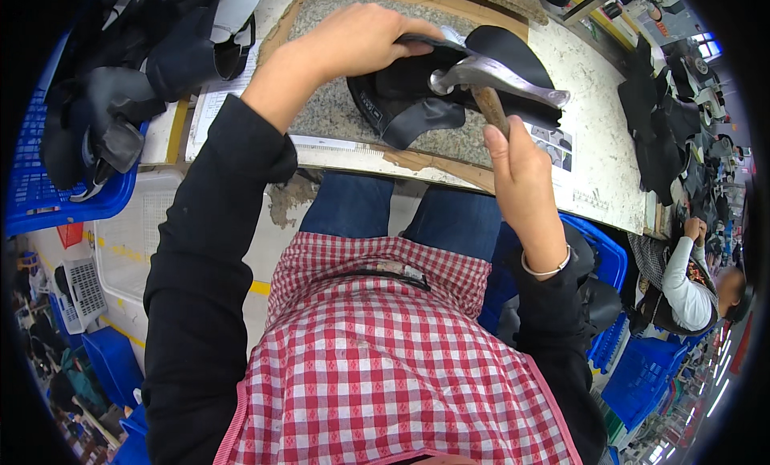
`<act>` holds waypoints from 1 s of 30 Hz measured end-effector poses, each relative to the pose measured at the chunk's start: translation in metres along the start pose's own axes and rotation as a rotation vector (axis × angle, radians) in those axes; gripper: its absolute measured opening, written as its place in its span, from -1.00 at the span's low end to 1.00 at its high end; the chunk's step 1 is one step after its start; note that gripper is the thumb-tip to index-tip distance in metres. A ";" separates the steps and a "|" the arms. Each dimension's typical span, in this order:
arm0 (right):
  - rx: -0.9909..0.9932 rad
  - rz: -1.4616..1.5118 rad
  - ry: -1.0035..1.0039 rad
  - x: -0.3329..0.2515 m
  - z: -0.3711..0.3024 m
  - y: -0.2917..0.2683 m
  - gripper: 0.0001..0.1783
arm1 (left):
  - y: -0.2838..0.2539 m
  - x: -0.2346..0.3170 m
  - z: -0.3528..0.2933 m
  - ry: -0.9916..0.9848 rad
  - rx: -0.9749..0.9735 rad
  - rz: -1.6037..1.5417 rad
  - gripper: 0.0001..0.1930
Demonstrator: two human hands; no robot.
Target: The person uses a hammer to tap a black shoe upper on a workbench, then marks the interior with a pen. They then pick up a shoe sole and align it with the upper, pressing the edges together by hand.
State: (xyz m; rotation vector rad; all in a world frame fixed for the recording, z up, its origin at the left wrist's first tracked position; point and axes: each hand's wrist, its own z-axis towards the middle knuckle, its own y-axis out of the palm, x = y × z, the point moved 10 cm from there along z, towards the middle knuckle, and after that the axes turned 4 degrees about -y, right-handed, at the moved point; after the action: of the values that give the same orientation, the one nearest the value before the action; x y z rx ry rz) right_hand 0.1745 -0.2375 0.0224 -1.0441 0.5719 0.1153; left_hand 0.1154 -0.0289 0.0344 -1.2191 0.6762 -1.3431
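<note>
My right hand [523, 172] is closed around the wooden handle of a hammer [505, 76], whose shiny metal head hangs over a black shoe upper [425, 120]. With my left hand [365, 41] I pinch an edge of that upper between thumb and fingers, at its far side. The black piece lies spread, partly folded, on a speckled grey stone slab [325, 112] set into the worktable. The hammer head hides part of the upper; whether they touch, I cannot tell.
A steel ruler [333, 144] lies along the slab's near edge. Black pieces fill a blue basket [112, 200] at left. More black pieces [646, 120] lie piled at right, near a co-worker [682, 284]. A blue bin [601, 252] stands below the table's right side.
</note>
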 end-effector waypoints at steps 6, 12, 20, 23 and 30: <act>-0.218 -0.203 -0.024 -0.004 0.018 0.023 -0.64 | 0.000 0.003 0.016 0.001 -0.131 -0.093 -0.65; -0.328 -0.141 0.082 0.028 0.000 0.044 -0.67 | 0.005 -0.005 0.017 -0.059 -0.034 0.000 -0.64; -0.209 -0.133 -0.050 0.046 -0.020 0.043 -0.66 | 0.009 -0.016 -0.049 -0.128 0.389 -0.223 -0.31; -0.253 -0.191 0.084 0.062 -0.028 0.058 -0.64 | 0.035 -0.034 -0.113 -0.575 0.586 -0.440 -0.31; -0.274 0.375 0.113 0.001 -0.031 0.003 -0.64 | -0.152 0.023 -0.037 -0.243 0.599 0.133 -0.70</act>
State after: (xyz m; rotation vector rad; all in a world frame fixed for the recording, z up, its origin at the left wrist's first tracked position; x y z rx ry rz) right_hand 0.1622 -0.2625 0.0076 -1.2039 0.8690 0.4771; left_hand 0.0326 -0.0315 0.1691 -0.8124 0.1534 -1.1458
